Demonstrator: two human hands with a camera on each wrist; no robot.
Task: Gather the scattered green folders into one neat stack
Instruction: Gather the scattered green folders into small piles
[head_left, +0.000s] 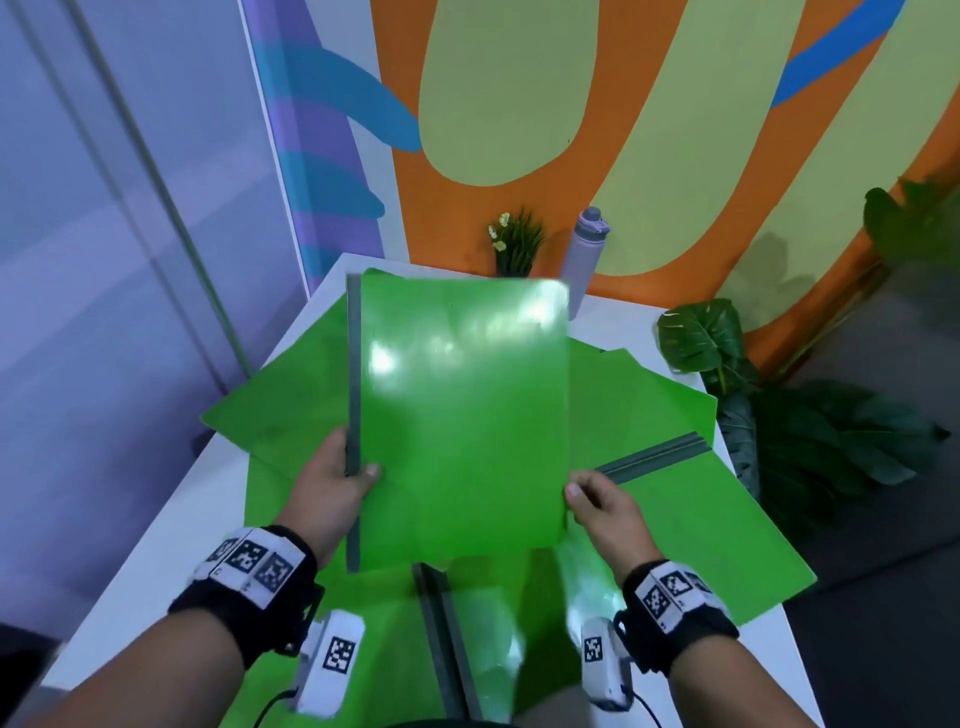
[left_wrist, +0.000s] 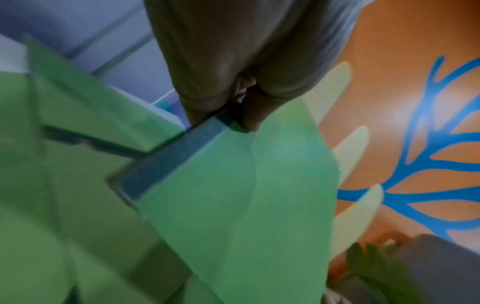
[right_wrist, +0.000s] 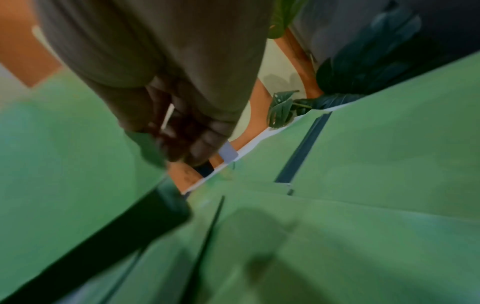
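I hold one glossy green folder (head_left: 462, 415) with a grey spine lifted above the white table (head_left: 156, 561). My left hand (head_left: 345, 475) grips its spine edge, thumb on top; the left wrist view shows the same folder (left_wrist: 233, 195) with the left hand (left_wrist: 221, 115) pinching the grey spine. My right hand (head_left: 584, 493) pinches the folder's right edge, and in the right wrist view the right hand (right_wrist: 171, 144) has its fingers curled under that folder (right_wrist: 52, 156). Several more green folders (head_left: 691, 499) lie fanned out on the table beneath, overlapping at odd angles.
A lilac water bottle (head_left: 584, 249) and a small potted plant (head_left: 514, 244) stand at the table's far edge against the orange wall. Large leafy plants (head_left: 810, 415) sit on the floor to the right. Some folders overhang the table's right and left edges.
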